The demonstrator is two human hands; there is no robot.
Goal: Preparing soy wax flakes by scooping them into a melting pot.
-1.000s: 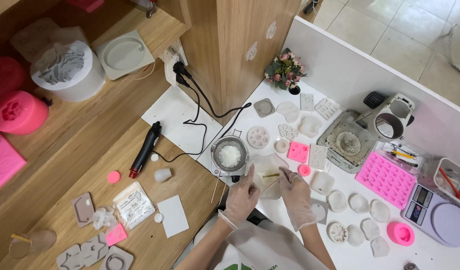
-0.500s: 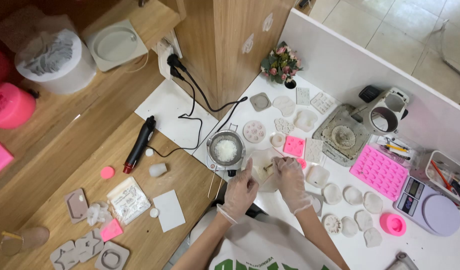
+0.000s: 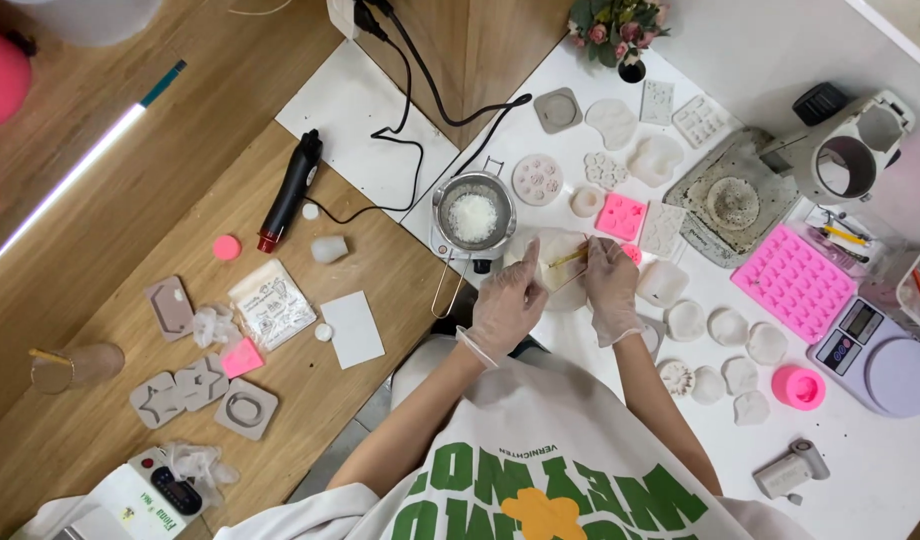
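Just below and to the right of the small metal melting pot [image 3: 473, 213] on the white surface [image 3: 880, 470], both gloved hands meet over a pale, translucent cup-like mould [image 3: 558, 262]. The left hand [image 3: 507, 305] cups the mould's left flank with fingers curled against its wall, steadying it. The right hand [image 3: 610, 285] is pinched shut on a thin yellowish wooden stick [image 3: 568, 259], which lies across the mould's mouth and points back toward the pot. Whether the stick's tip dips into anything inside the mould is not clear.

The mould looks soft and light, probably silicone, so it would likely flex if squeezed hard; a gentle hold low on the side wall, as the left hand has it, seems the safest place. If it holds liquid wax, tilting could spill it. The stick appears stiff, thin and very light, best held near its outer end between fingertips, and it could snap under sideways force.

Right of the pot lie a pink square mould [image 3: 621, 216] and a row of small white casts [image 3: 725, 325]; farther right sits a pink grid tray [image 3: 797, 283] and a digital scale [image 3: 880, 355]. Left of the pot, on the wooden part, rests a black heat gun [image 3: 292, 190].
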